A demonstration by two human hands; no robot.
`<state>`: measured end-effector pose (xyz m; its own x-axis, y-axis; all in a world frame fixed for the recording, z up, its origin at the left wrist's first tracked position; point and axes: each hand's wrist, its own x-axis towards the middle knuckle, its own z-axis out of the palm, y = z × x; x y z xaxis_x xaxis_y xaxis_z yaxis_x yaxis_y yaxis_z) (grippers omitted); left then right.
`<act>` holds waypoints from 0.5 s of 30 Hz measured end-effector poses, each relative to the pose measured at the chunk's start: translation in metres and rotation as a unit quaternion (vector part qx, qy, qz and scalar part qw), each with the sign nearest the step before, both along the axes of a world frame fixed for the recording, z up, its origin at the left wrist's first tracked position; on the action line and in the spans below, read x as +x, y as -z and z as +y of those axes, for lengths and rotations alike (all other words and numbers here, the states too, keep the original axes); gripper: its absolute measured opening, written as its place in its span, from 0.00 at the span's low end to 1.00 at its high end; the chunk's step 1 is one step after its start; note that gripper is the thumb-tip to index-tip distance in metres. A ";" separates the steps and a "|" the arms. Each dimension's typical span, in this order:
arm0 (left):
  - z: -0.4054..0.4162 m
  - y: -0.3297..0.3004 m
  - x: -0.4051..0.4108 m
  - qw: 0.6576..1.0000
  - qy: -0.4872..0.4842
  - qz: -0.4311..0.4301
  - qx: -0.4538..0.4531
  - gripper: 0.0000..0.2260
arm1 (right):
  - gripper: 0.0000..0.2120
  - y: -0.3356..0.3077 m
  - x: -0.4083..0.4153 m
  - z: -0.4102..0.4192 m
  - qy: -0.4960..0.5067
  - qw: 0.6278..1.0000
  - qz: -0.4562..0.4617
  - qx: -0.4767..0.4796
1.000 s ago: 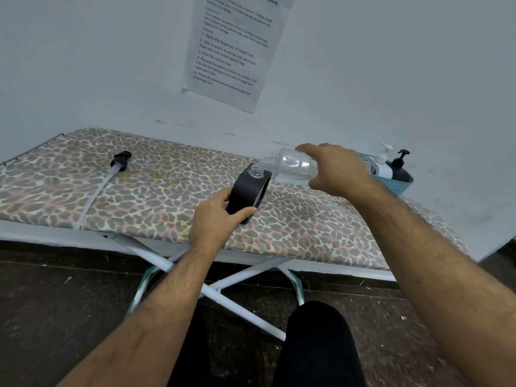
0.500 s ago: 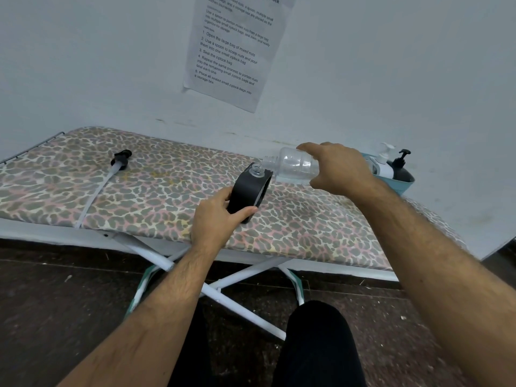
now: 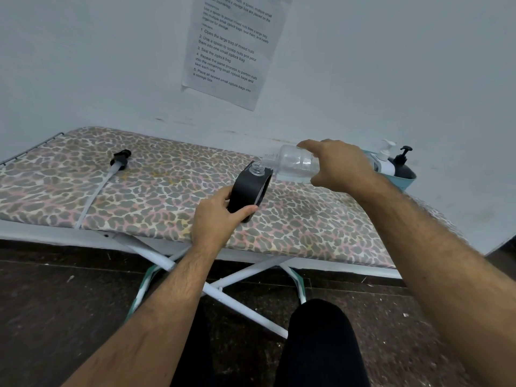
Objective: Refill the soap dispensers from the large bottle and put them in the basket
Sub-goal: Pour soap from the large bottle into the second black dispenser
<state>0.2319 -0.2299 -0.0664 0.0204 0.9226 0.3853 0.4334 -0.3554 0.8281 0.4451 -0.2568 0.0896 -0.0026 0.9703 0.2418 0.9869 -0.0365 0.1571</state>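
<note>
Ironing board (image 3: 156, 191) with a leopard-print cover serves here as the counter, standing along the pale wall under a taped sheet of instructions (image 3: 231, 48). At its far right end sits a teal basket (image 3: 405, 182), already holding a white pump dispenser (image 3: 386, 160) and a black pump dispenser (image 3: 402, 166), both upright.

Next in size is the large clear bottle (image 3: 296, 164), tipped nearly flat, its long axis running left to right with the neck pointing left and slightly down. The right hand (image 3: 339, 166) grips its base end, fingers wrapped round the body. A little liquid pools along the bottle's lower side.

Just below and left of that neck is the black dispenser (image 3: 250, 192), a rounded flat-sided one with its pump off. The left hand (image 3: 217, 219) holds it by its lower part, thumb across the front and fingers curled behind, tilting it so its open clear mouth meets the bottle's neck. The two openings are just beside each other; whether they touch I cannot tell, nor can I make out any stream.

Smallest, the removed pump head with its long white tube (image 3: 111, 174) lies well apart on the left of the board, tube trailing toward the near edge.

To my eye the pour hinges on mouth against mouth: the bottle's neck comes in from the right, so the right hand does the tipping while the left steadies. The pump lies on the left hand's side.
</note>
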 end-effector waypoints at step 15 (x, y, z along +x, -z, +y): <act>0.001 0.001 0.000 1.000 0.001 -0.001 -0.004 0.26 | 0.35 -0.001 -0.001 0.002 -0.001 1.000 -0.001 -0.003</act>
<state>0.2321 -0.2291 -0.0673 0.0213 0.9259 0.3771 0.4303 -0.3489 0.8325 0.4446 -0.2552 0.0909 -0.0055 0.9719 0.2353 0.9867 -0.0329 0.1591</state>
